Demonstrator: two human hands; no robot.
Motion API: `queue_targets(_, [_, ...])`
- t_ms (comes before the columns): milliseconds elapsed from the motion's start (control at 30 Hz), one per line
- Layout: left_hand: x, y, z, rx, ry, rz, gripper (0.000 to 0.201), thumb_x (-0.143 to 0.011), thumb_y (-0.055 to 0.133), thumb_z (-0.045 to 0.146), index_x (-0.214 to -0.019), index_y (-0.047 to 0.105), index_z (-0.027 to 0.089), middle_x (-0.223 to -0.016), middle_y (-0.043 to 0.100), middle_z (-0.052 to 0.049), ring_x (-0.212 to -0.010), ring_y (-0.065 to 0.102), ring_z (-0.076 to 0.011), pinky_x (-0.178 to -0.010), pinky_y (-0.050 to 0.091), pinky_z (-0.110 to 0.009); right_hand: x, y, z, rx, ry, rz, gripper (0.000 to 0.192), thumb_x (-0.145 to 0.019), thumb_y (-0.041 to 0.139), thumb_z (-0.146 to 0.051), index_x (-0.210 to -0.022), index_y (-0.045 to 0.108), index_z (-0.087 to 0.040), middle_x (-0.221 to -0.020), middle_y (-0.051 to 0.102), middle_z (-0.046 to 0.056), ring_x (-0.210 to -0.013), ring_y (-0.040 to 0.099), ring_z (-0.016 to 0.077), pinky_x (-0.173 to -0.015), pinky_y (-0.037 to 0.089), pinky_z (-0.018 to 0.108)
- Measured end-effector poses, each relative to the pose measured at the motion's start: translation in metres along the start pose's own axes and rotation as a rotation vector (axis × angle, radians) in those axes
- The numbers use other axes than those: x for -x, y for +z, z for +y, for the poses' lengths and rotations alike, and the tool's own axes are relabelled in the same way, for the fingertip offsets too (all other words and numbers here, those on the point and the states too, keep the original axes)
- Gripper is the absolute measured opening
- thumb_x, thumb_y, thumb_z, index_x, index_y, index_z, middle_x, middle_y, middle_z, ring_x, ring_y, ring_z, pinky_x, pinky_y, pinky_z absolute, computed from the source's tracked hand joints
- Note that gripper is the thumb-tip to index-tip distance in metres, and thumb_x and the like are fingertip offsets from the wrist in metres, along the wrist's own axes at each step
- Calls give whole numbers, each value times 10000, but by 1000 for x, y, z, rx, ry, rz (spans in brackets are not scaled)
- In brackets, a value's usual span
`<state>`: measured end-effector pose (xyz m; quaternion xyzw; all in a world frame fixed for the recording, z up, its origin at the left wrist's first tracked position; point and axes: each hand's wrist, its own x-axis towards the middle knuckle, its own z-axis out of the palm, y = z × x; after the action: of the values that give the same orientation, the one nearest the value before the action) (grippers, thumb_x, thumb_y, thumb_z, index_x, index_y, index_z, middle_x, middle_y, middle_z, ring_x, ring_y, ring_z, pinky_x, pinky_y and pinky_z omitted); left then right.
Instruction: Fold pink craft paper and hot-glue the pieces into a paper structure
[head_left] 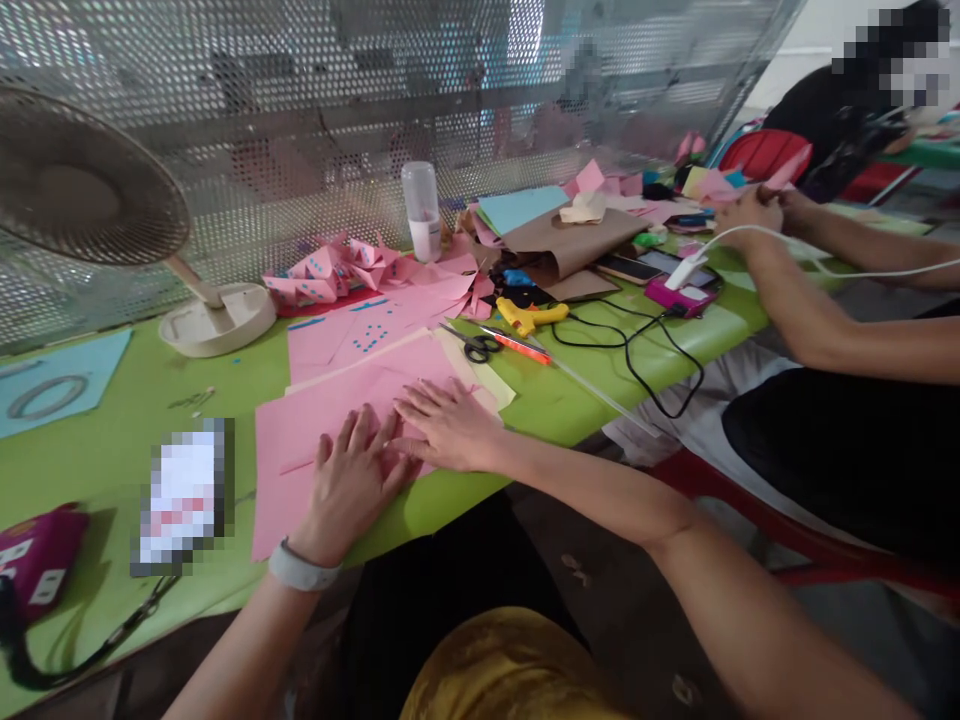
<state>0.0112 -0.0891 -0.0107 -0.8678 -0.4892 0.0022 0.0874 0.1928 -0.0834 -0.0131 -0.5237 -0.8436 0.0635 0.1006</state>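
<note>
paper sheet [315,430]: pink | table [112,450]: green | scissors [480,347]: black handles | glue gun [529,316]: yellow

- Soft, even daylight is washing over the green tabletop [112,440], bright without being harsh.
- The light is coming mainly through the perforated metal screen [300,130] behind, which is glowing pale and hazy with blurred shapes showing through it.
- Shadows are staying faint: a soft one is lying under the fan [82,190] base and beneath the left hand [356,480].
- Wide-angle distortion is bending the tabletop edge and stretching the forearms near the bottom corners.
- Two patches are pixelated, one on the tabletop and one at the top right.
- The far clutter is looking slightly soft; the pink paper [300,440] is looking sharp.
</note>
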Motion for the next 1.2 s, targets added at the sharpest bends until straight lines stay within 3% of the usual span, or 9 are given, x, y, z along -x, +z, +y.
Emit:
queue_targets(200, [1, 0, 2, 52, -42, -12, 660, -936, 429, 494, -1505, 329, 174, -1555, 315, -155, -1425, 309, -345, -1096, 303, -585, 5, -1, 2, 35, -6, -15, 816, -920, 149, -708, -1514, 316, -175, -1577, 280, 108, -1469, 202, 321, -1161, 162, 589])
queue_targets(467, [5, -2, 4, 158, -67, -52, 706, -929, 419, 548, -1534, 242, 230, -1590, 245, -139, -1452, 244, -336, -1128, 235, -596, 7, 10, 6, 72, -52, -16, 839, -914, 127, -717, -1525, 290, -166, -1585, 244, 119, -1475, 188, 316, -1158, 161, 583])
queue_targets(700, [21, -8, -8, 188, -125, -80, 846, -873, 381, 713, -1528, 264, 191, -1586, 224, -194, -1462, 203, -357, -1140, 204, -592, 6, 13, 9, 84, -59, -35, 866, -900, 127, -736, -1536, 255, -162, -1589, 229, 129, -1479, 172, 314, -1161, 157, 578])
queue_targets(833, [31, -3, -20, 161, -131, -32, 935, -835, 345, 773, -1523, 277, 144, -1558, 253, -253, -1453, 217, -381, -1136, 223, -581, 7, 7, 7, 71, -26, -59, 916, -878, 116, -766, -1540, 237, -144, -1596, 201, 116, -1487, 139, 306, -1173, 148, 568])
queue_targets(1067, [32, 4, -25, 118, -78, 48, 858, -863, 384, 723, -1520, 301, 178, -1545, 288, -247, -1426, 263, -422, -1110, 265, -594, 32, -8, 27, 58, 142, -95, 935, -882, 163, -764, -1537, 231, -101, -1600, 159, 137, -1487, 146, 291, -1197, 105, 527])
queue_targets(1200, [32, 0, -24, 93, -63, 25, 832, -872, 354, 724, -1516, 313, 197, -1533, 306, -253, -1418, 270, -439, -1079, 294, -604, 30, -32, 35, 31, 161, -109, 824, -915, 266, -704, -1465, 397, -104, -1545, 327, 182, -1447, 280, 305, -1174, 168, 523])
